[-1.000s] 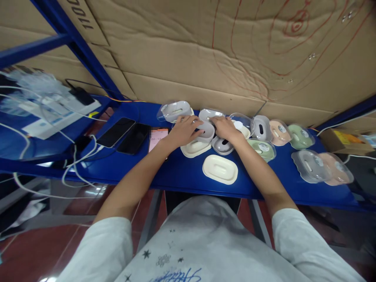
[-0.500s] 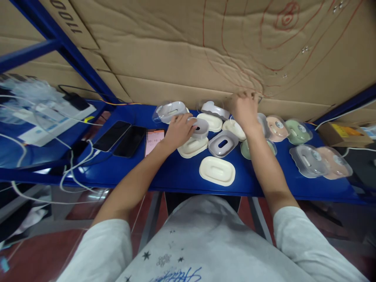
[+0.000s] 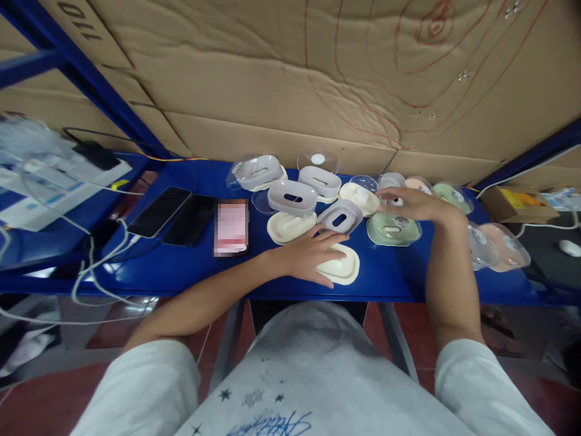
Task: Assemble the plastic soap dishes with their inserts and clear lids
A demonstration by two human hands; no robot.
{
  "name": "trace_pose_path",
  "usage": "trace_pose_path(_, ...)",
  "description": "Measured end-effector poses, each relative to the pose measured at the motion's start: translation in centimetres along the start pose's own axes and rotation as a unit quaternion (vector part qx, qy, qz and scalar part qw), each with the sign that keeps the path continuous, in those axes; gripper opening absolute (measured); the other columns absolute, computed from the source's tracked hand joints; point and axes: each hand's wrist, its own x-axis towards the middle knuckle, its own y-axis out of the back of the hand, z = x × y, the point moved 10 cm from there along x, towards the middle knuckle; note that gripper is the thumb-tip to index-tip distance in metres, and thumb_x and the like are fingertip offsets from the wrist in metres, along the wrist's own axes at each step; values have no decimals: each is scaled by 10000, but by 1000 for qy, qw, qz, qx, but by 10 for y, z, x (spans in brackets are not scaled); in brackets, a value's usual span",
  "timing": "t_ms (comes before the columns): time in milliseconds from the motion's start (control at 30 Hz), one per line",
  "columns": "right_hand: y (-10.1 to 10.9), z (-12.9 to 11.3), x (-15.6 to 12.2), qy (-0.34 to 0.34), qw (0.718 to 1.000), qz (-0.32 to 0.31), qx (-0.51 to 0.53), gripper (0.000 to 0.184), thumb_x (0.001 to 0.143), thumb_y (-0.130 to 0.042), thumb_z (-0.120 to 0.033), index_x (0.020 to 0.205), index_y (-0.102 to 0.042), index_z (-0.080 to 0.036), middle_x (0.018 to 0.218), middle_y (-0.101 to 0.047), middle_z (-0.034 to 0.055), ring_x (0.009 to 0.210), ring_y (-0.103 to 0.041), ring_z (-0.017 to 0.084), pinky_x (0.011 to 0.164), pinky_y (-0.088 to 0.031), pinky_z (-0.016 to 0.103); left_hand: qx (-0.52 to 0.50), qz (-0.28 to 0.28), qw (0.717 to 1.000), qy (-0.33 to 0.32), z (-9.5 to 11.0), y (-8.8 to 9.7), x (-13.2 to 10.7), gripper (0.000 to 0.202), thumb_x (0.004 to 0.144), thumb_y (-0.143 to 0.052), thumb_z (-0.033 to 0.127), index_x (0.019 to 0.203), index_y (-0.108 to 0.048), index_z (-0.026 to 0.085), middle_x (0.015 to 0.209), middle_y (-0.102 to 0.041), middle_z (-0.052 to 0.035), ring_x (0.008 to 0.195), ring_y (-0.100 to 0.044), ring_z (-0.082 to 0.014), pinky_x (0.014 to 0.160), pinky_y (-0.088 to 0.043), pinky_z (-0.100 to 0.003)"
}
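Observation:
My left hand [image 3: 311,257] is open, fingers spread over a cream oval tray [image 3: 348,270] near the table's front edge; contact is unclear. Behind it sit a grey slotted oval piece [image 3: 327,217] and another cream tray [image 3: 290,229]. My right hand [image 3: 403,203] reaches leftward with its fingers apart. Its fingertips are at the edge of a cream oval dish [image 3: 358,195], which has a clear lid [image 3: 364,181] behind it. Below that hand lies a green oval dish [image 3: 394,233] under a clear lid. More grey slotted pieces [image 3: 293,197] rest on cream trays at the back.
A lit phone [image 3: 231,227] and two dark phones [image 3: 161,211] lie to the left beside white cables [image 3: 91,254]. Lidded peach [image 3: 503,245] and green dishes [image 3: 451,197] stand on the right, near a small cardboard box [image 3: 512,203]. A cardboard wall [image 3: 254,91] rises behind the blue table.
My left hand has left the grey piece and moved forward-right, toward me, over the front cream tray. My right hand has come down from the cardboard wall to the cream dish. The view shifted slightly.

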Motion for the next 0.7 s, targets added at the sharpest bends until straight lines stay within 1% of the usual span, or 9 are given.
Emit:
trace_pose_path(100, -23, -5, -30, 64, 996, -48, 48, 847, 847, -780, -633, 1599, -566, -306, 1649, -565, 122, 1497, -571, 346, 1219, -510, 474, 14, 14, 999, 28, -16, -2, 0, 603, 946, -790, 629, 1391, -735, 226, 1653, -537, -185, 1495, -530, -402, 1256, -359, -582)
trace_pose_path(167, -30, -2, -42, 66, 996, -35, 45, 881, 821, -785, -648, 1605, -553, -318, 1700, -501, 107, 1561, -502, 354, 1259, -479, 503, 23, 25, 998, 49, -26, -1, 0, 551, 970, -773, 610, 1368, -740, 230, 1603, -586, -179, 1453, -558, -398, 1239, -368, -586)
trace_pose_path(267, -29, -2, -46, 52, 996, 15, 64, 799, 862, -755, -659, 1568, -571, -335, 1632, -577, 90, 1504, -562, 352, 1238, -495, 533, 44, 26, 996, 68, -33, -3, 1, 584, 960, -773, 642, 1347, -739, 206, 1583, -591, -194, 1428, -558, -411, 1226, -364, -597)
trace_pose_path(367, -20, -18, -45, 70, 991, 76, 87, 693, 922, -703, -671, 1525, -593, -348, 1549, -647, 75, 1422, -627, 332, 1212, -513, 519, 55, 21, 995, 80, -37, -5, 2, 602, 945, -792, 644, 1362, -728, 214, 1582, -579, -196, 1434, -536, -412, 1232, -340, -607)
trace_pose_path(467, -7, -41, -45, 88, 983, 155, 42, 700, 979, -634, -668, 1584, -539, -330, 1656, -542, 94, 1521, -529, 340, 1243, -466, 537, 61, 18, 994, 83, -37, -2, 2, 574, 954, -793, 619, 1371, -723, 231, 1554, -592, -187, 1439, -522, -402, 1234, -326, -600)
trace_pose_path(533, -3, -54, -43, 74, 977, 200, -15, 703, 1017, -604, -622, 1638, -486, -313, 1747, -424, 101, 1612, -403, 360, 1276, -393, 595, 74, 20, 994, 81, -35, 2, 2, 449, 1018, -741, 533, 1354, -728, 237, 1521, -619, -173, 1425, -535, -381, 1230, -329, -590)
trace_pose_path(600, -2, -63, -41, 55, 968, 234, -76, 641, 1047, -589, -542, 1640, -496, -318, 1794, -345, 96, 1669, -287, 380, 1300, -295, 663, 98, 35, 991, 88, -37, 9, 1, 303, 1082, -653, 396, 1326, -738, 237, 1493, -643, -163, 1403, -559, -364, 1214, -347, -591)
trace_pose_path(667, 2, -68, -41, 42, 954, 273, -115, 536, 1077, -549, -469, 1596, -561, -333, 1802, -332, 92, 1678, -258, 390, 1300, -237, 700, 130, 63, 982, 117, -44, 19, -2, 265, 1100, -578, 267, 1302, -745, 230, 1510, -634, -169, 1412, -560, -369, 1202, -360, -613)
trace_pose_path(700, 6, -67, -43, 37, 946, 299, -117, 489, 1091, -520, -448, 1558, -603, -330, 1780, -377, 103, 1657, -303, 397, 1290, -249, 701, 147, 81, 976, 139, -49, 24, -4, 273, 1092, -560, 217, 1289, -748, 224, 1531, -618, -177, 1427, -551, -380, 1197, -362, -630)
